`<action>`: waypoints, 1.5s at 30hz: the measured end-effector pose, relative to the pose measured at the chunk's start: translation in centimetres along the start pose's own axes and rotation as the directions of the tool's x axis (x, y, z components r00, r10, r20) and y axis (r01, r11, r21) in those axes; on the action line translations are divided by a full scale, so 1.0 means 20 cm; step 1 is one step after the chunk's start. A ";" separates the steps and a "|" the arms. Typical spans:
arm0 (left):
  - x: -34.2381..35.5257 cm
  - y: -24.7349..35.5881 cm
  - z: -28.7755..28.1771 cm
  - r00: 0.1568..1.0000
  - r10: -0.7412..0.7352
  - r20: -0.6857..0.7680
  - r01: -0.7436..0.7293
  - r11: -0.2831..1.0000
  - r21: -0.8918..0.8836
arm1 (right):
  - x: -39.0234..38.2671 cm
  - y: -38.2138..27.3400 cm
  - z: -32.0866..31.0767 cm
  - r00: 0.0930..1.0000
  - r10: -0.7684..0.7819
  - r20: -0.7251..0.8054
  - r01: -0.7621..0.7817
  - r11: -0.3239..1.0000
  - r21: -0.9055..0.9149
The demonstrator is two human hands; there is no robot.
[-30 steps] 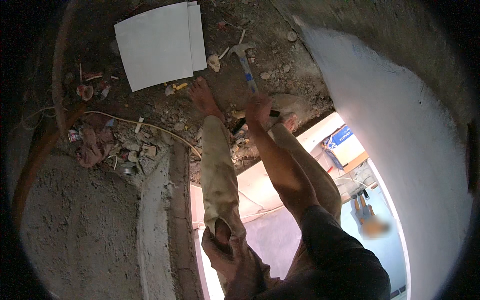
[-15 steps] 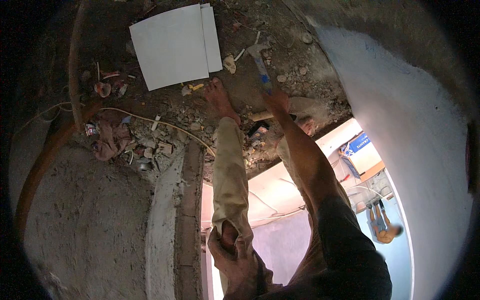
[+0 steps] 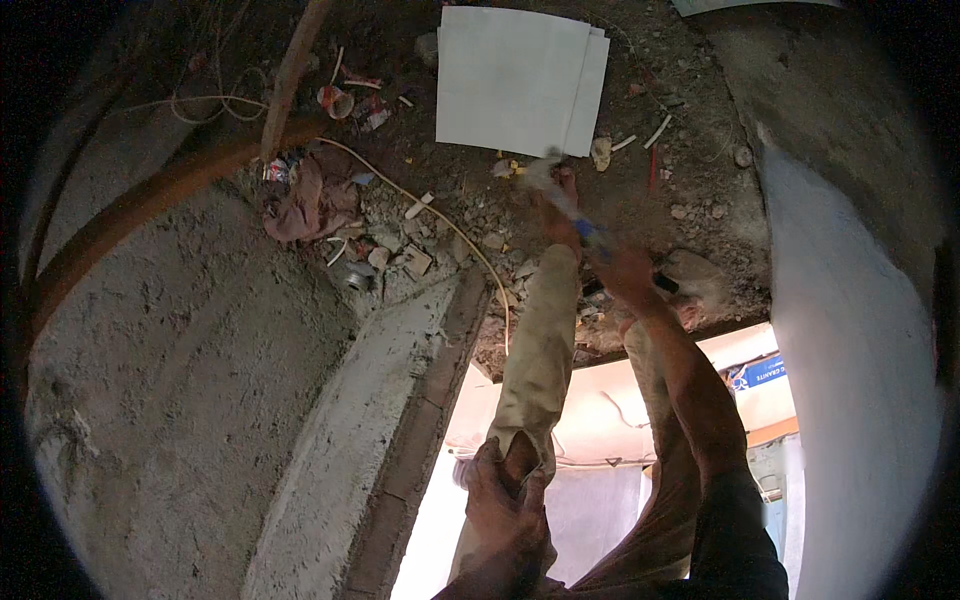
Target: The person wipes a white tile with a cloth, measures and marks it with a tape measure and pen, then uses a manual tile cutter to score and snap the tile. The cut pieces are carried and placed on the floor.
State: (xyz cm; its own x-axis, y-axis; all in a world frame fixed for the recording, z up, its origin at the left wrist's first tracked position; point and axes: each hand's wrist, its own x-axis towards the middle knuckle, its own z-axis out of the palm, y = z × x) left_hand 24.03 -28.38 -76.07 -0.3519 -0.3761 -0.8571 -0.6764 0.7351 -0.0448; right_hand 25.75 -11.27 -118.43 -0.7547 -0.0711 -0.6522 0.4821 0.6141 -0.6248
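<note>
My right hand (image 3: pixel 622 272) is wrapped round the blue-marked handle of a hammer (image 3: pixel 582 226). The hammer's metal head is blurred and overlaps my bare left foot (image 3: pixel 562 212) in this view; I cannot tell whether they touch. Just beyond the foot lie flat white panels (image 3: pixel 512 80), overlapping on the rubble. Lower down, my left hand (image 3: pixel 505 512) clasps my beige trouser leg (image 3: pixel 535 380) at the knee, beside an opening that bares skin.
Rubble and a thin pale cable (image 3: pixel 440 215) surround my feet. Left are a crumpled brownish cloth (image 3: pixel 312 205), a rusty pipe (image 3: pixel 180 190) and a concrete ledge (image 3: pixel 350 450). The ground ends at an edge, with a bright room below. A pale wall (image 3: pixel 860 330) rises on the right.
The view has swung, shifting the panels and debris rightward in the picture. My right hand has brought the hammer leftward, towards my left foot. My left hand stays on the knee.
</note>
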 end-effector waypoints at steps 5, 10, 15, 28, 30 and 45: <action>0.06 -0.07 0.02 1.000 0.027 0.011 -0.026 0.998 -0.053 | 0.45 -0.53 0.33 0.978 -0.143 0.154 0.159 0.983 -0.094; 0.05 -0.08 0.06 0.997 0.052 -0.058 -0.060 0.989 -0.137 | 0.80 -0.93 0.76 0.958 0.019 0.285 -0.055 0.991 0.118; 0.07 -0.10 0.07 0.995 0.072 -0.064 -0.079 0.991 -0.104 | 0.89 -0.92 0.90 0.916 -0.013 0.402 -0.069 0.979 0.189; 0.02 -0.10 0.12 0.975 0.149 -0.165 -0.153 0.988 -0.011 | -0.07 0.23 0.44 0.308 0.923 -0.230 -0.519 0.365 0.772; 0.01 -0.06 0.12 0.983 0.127 -0.136 -0.135 0.989 -0.055 | -0.11 0.43 0.46 0.264 0.964 -0.001 -0.463 0.128 0.877; -0.05 0.04 0.18 0.987 0.080 -0.143 -0.099 0.986 -0.136 | -0.36 0.59 0.26 0.603 0.728 -0.325 -0.788 0.607 -0.102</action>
State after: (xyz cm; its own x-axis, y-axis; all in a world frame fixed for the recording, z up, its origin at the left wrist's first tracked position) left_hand 26.16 -25.36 -77.15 -0.4934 -0.3931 -0.7759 -0.7196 0.6855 0.1103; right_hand 39.26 -7.60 -123.35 -0.2486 0.6597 -0.7092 0.8421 0.5090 0.1784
